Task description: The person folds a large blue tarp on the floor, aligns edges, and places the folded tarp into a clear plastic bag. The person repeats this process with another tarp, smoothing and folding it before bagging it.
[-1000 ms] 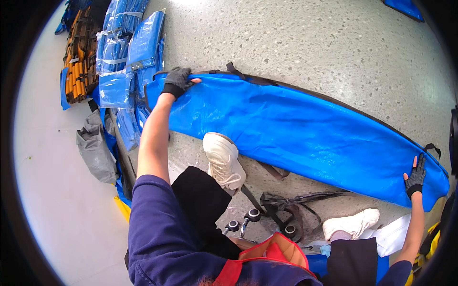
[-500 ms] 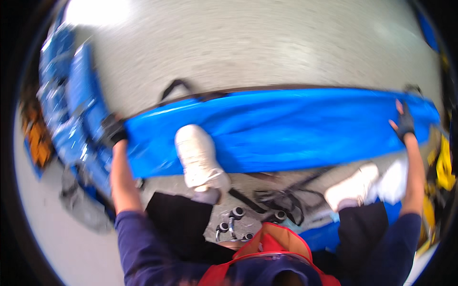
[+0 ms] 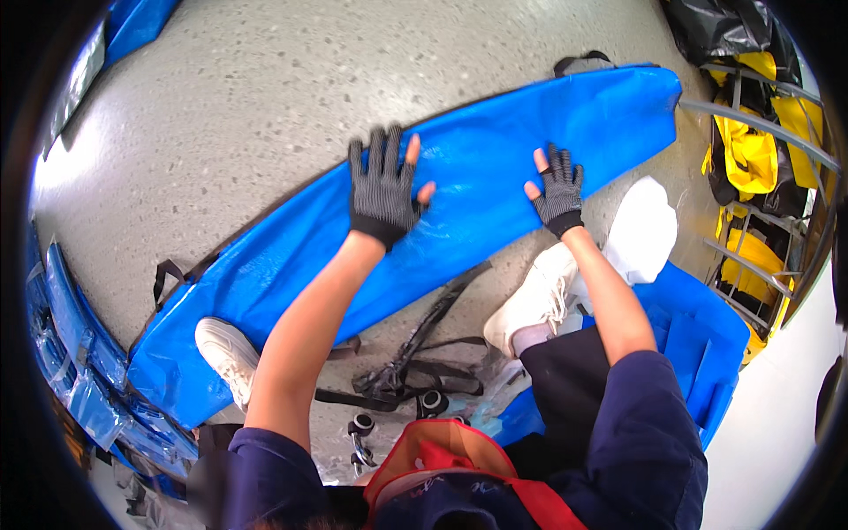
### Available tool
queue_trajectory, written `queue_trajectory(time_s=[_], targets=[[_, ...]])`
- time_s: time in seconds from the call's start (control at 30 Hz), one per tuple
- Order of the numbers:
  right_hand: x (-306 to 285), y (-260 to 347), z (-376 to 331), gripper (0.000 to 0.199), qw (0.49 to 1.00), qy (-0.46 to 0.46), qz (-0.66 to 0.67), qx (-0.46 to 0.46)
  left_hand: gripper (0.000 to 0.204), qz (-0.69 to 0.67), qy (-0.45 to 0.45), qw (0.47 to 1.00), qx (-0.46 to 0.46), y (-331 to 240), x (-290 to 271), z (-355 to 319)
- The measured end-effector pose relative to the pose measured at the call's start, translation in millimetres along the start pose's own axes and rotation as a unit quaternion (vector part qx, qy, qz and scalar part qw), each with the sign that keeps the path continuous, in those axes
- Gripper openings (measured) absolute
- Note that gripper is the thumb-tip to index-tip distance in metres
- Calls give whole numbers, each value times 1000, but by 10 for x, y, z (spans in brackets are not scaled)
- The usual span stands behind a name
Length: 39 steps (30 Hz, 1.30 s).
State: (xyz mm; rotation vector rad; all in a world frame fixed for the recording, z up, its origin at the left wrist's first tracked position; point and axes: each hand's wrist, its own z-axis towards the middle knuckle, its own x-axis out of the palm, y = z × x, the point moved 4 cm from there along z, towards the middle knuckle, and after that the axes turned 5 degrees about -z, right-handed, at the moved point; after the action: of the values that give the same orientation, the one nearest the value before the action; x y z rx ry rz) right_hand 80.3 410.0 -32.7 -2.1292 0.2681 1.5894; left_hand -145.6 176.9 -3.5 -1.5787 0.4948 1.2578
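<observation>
A long, flat blue bag (image 3: 481, 146) lies slantwise across the floor, from lower left to upper right. Its surface looks like smooth coated fabric, with a dark trim along the far edge and a small black strap loop (image 3: 168, 281) there. My left hand (image 3: 382, 187), in a dark grey glove with bare thumb and index tips, rests spread on the middle of the bag. Farther right, my right hand (image 3: 558, 190) in a matching glove lies with fingers apart on the bag near its closer edge. My left shoe (image 3: 227, 355) stands on the bag's left end.
Black straps (image 3: 424, 346) and caster wheels (image 3: 432, 404) are below the bag. A white bundle (image 3: 643, 231) sits beside my right shoe (image 3: 535, 299), near a blue container (image 3: 693, 349). Plastic-wrapped blue packages (image 3: 88, 358) line the left; a metal rack (image 3: 768, 132) with yellow-and-black items stands right.
Both hands have left the bag's ends and come inward onto its middle and right part. The view has turned, so the bag now slants, and more of the rack shows.
</observation>
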Motion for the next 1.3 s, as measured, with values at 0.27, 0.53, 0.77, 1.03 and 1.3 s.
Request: queue_trajectory(time_s=[0.27, 0.53, 0.77, 1.03, 1.3], targets=[[366, -870, -226, 96, 799, -213, 225, 516, 72, -42, -6, 995, -89, -660, 328, -905], [535, -1119, -294, 61, 314, -58, 867, 383, 90, 27, -67, 987, -142, -386, 176, -55], [-1471, -526, -129, 54, 420, -257, 817, 301, 93, 48, 54, 984, -164, -472, 275, 424], [-3623, 2336, -1026, 24, 834, -351, 410, -112, 63, -374, 261, 870, -188, 1206, -1819, -193], [-2776, 5264, -1700, 44, 863, -230, 218, -393, 73, -674, -148, 592, -416, 3118, -4314, -4381]])
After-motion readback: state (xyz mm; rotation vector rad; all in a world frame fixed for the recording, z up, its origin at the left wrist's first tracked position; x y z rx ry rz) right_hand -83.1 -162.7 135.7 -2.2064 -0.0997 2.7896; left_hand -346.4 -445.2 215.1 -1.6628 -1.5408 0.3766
